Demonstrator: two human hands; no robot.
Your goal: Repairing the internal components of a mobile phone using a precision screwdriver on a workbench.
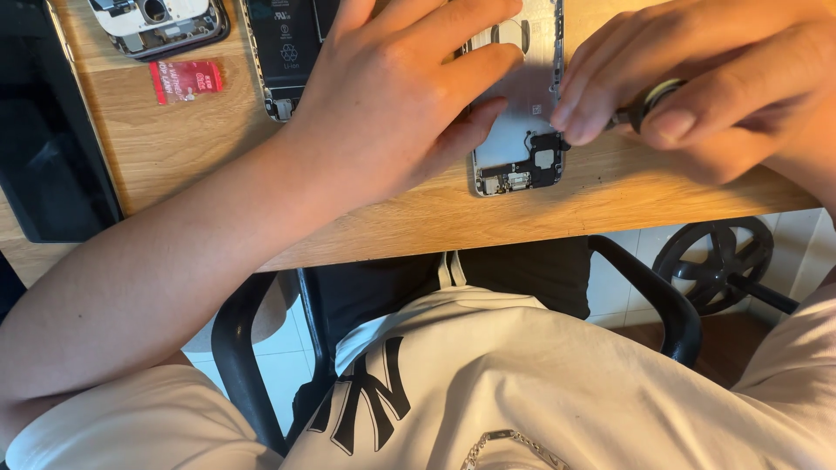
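An opened phone housing [519,130] lies near the front edge of the wooden desk [200,148], with its silver inner frame and black connector parts at the bottom end showing. My left hand [401,87] rests flat on it, fingers spread across its left side and middle. My right hand [697,78] pinches a small screwdriver [649,103] with a round cap, its tip hidden behind my fingertips right at the housing's lower right edge.
A black battery in a second opened phone [283,48] lies left of my left hand. Another phone part [161,24] sits at the top left, with a small red card [185,80] below it. A dark tablet or screen [43,130] lies at the far left. Black chair arms [649,296] flank my lap.
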